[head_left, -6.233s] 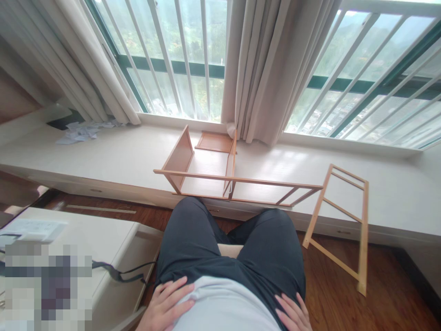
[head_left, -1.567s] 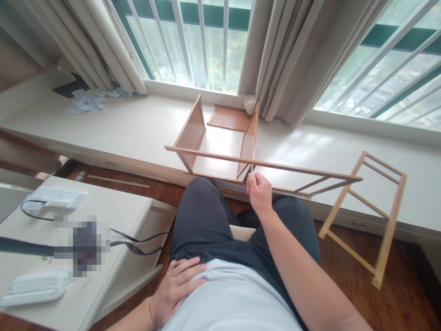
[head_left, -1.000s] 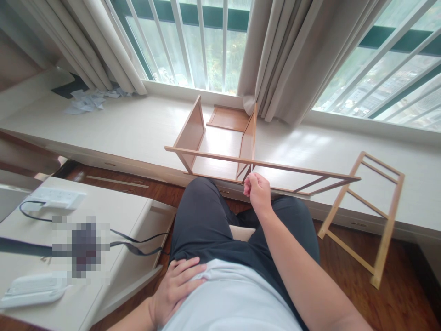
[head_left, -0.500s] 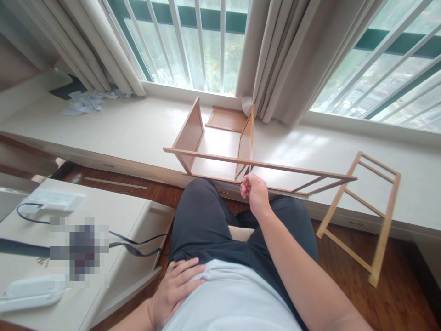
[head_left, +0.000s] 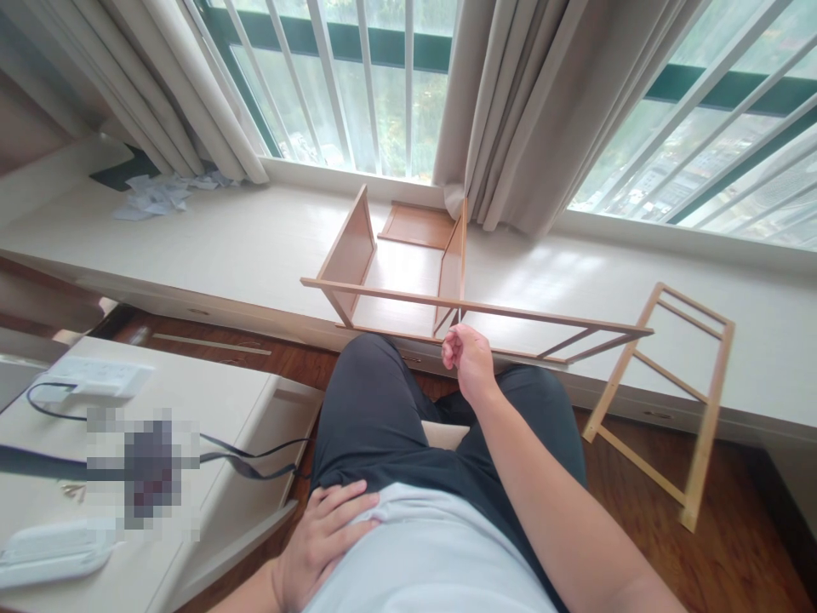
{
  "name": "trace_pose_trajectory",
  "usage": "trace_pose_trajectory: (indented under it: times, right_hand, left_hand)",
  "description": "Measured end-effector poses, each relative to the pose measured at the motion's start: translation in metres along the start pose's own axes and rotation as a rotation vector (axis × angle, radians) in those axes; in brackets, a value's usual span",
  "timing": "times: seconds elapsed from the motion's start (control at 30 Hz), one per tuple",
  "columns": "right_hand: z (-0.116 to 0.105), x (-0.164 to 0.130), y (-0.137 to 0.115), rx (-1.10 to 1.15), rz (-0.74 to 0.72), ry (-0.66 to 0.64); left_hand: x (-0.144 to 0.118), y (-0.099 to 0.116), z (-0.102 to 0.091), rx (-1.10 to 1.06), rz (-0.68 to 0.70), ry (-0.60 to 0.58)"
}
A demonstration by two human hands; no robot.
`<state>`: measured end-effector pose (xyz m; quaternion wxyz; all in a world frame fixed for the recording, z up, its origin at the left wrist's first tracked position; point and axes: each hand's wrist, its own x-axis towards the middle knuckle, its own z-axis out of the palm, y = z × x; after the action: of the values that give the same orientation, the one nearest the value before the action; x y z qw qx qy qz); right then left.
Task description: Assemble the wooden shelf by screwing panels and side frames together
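wooden frame [head_left: 408, 296] just beyond the right fingers [head_left: 449, 347] — curled, grip unclear — left fingers [head_left: 345, 512] lie spread.

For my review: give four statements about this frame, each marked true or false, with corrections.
1. The right hand is raised in front of the wooden shelf frame. True.
2. Both hands are on that frame. False: the left hand rests partly on the pale shirt.
3. A loose wooden frame leans against the window ledge. True.
4. All the paper is on the floor. False: the white papers lie on the ledge.
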<state>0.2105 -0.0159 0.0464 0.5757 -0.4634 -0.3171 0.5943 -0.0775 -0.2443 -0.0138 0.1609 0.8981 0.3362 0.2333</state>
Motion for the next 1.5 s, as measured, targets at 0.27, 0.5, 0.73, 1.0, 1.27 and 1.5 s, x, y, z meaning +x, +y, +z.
trace_pose_trajectory:
  times: [0.27, 0.5, 0.73, 1.0, 1.27, 1.5]
  right_hand:
    - [-0.002, -0.003, -0.002, -0.173, -0.094, 0.020]
    - [-0.005, -0.002, -0.005, -0.399, -0.165, 0.060]
    - [-0.008, -0.001, -0.008, -0.682, -0.278, 0.149]
    - [-0.011, -0.003, -0.019, -1.095, -0.464, 0.221]
    - [-0.014, -0.003, -0.019, -1.130, -0.473, 0.196]
    - [-0.016, -0.006, -0.019, -0.998, -0.412, 0.166]
  left_hand:
    - [0.000, 0.000, 0.000, 0.003, -0.003, 0.009]
    - [-0.001, 0.000, 0.001, 0.014, 0.001, 0.010]
    - [-0.001, 0.000, 0.001, 0.009, -0.001, 0.009]
    - [-0.001, 0.001, 0.001, 0.005, -0.006, 0.020]
    - [0.000, 0.001, 0.000, 0.007, 0.000, 0.009]
    - [-0.003, 0.000, 0.001, 0.021, -0.009, -0.007]
